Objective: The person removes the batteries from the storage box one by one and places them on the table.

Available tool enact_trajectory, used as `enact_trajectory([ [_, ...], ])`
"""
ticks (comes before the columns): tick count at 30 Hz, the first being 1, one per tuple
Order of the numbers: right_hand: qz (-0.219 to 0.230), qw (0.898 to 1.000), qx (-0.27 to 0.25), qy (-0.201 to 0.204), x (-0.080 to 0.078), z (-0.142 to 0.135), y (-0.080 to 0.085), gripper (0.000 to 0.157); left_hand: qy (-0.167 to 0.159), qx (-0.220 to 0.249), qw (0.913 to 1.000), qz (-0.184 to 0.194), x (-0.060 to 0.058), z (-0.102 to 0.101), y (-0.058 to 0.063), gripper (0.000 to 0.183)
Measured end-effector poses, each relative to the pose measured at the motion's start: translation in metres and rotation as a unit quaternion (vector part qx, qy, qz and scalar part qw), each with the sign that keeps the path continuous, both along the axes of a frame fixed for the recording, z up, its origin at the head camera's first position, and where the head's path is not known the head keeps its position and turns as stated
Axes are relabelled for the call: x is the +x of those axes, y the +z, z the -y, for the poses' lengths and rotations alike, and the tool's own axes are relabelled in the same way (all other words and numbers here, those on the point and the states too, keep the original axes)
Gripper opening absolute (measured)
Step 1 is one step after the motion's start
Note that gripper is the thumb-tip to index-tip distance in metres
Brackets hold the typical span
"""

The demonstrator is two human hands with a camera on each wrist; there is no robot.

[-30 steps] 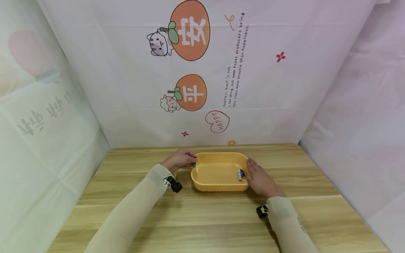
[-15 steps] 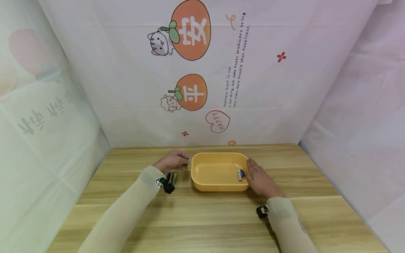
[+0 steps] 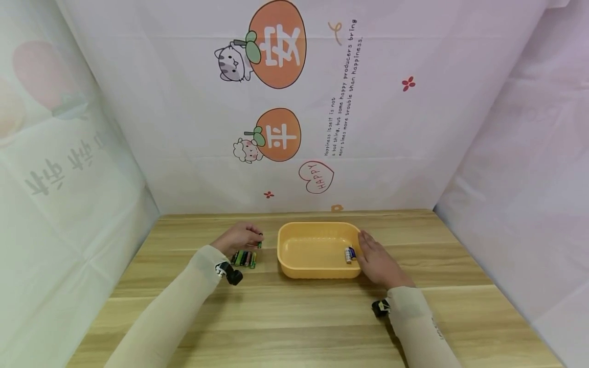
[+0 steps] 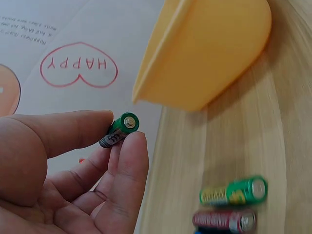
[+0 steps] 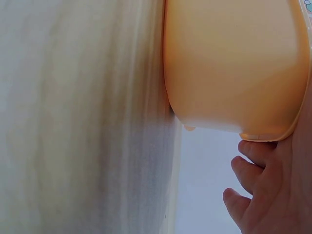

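Between thumb and fingers of my left hand (image 3: 239, 237) a small green battery (image 4: 120, 129) is pinched, one metal end facing the left wrist camera. The hand hovers left of a yellow plastic bin (image 3: 317, 273), just over a row of several batteries (image 3: 245, 259) lying side by side on the table. A green one (image 4: 239, 191) and a dark red one (image 4: 226, 220) of that row show in the left wrist view. My right hand (image 3: 383, 262) rests along the bin's right side, fingers fairly straight against its rim. Inside the bin at the right lie a white battery (image 3: 348, 255) and a blue one (image 3: 353, 252).
The wood-grain table (image 3: 294, 317) ends at the back against a white printed cloth (image 3: 382, 128). Similar cloth hangs at the left (image 3: 92, 214) and right sides. The bin stands near the back edge.
My left hand, with the green battery, has moved left from the bin's left rim to above the battery row, which is now more uncovered. My right hand and the bin stay put.
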State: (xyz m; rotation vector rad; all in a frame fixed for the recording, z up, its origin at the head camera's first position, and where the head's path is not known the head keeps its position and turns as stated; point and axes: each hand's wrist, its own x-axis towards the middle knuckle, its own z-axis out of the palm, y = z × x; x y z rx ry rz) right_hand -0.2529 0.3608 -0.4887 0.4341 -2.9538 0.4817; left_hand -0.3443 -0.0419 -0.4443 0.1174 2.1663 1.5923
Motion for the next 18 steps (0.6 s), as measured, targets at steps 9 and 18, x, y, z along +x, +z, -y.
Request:
enact_trajectory([
  [9,-0.009,1.0,0.003,-0.003,0.0,0.0,0.0,0.058,-0.002,0.004,0.9999,-0.014,0.002,0.028,-0.008,0.033],
  [18,0.003,1.0,0.0,-0.007,0.001,0.003,0.001,0.058,-0.004,0.001,0.9999,-0.012,0.001,0.048,-0.014,0.037],
])
